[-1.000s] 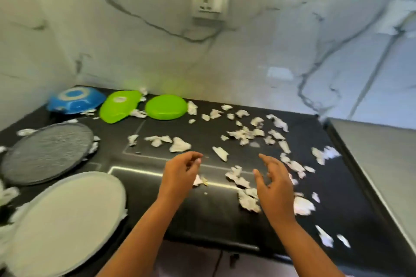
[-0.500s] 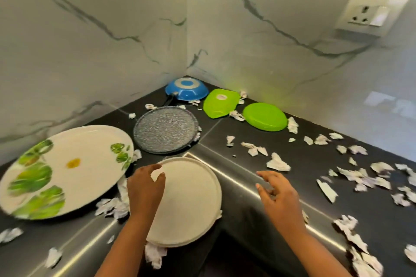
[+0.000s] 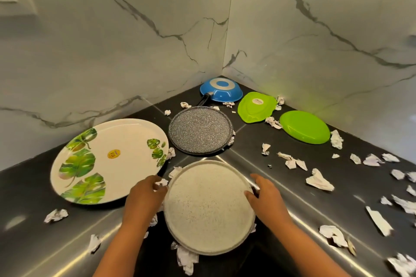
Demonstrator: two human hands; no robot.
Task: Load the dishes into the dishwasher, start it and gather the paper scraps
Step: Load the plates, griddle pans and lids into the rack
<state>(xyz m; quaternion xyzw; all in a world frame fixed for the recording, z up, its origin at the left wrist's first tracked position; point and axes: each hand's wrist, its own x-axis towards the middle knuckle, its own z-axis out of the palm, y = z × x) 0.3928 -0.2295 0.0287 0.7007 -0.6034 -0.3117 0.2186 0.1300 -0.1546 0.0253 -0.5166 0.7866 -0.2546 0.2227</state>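
A round white speckled plate (image 3: pixel 209 207) lies at the inner corner of the black counter (image 3: pixel 27 189). My left hand (image 3: pixel 144 198) curls its fingers on the plate's left rim. My right hand (image 3: pixel 267 198) holds the right rim, thumb on top. Behind the plate lie a large leaf-print plate (image 3: pixel 108 159), a dark speckled flat pan (image 3: pixel 200 132), an upturned blue pan (image 3: pixel 221 90), a green lid (image 3: pixel 256 107) and a green plate (image 3: pixel 304 127). Several torn paper scraps (image 3: pixel 319 179) are strewn across the counter, mostly to the right.
Marble walls meet in a corner behind the blue pan. A shiny steel strip (image 3: pixel 315 207) runs along the counter's front edge. More crumpled scraps (image 3: pixel 56 215) lie on the left and under the white plate's near rim (image 3: pixel 185 258).
The view swung left from the scrap-covered stretch to the corner with the dishes. Both hands moved onto the white plate: the left slid to its left rim and the right reached its right rim.
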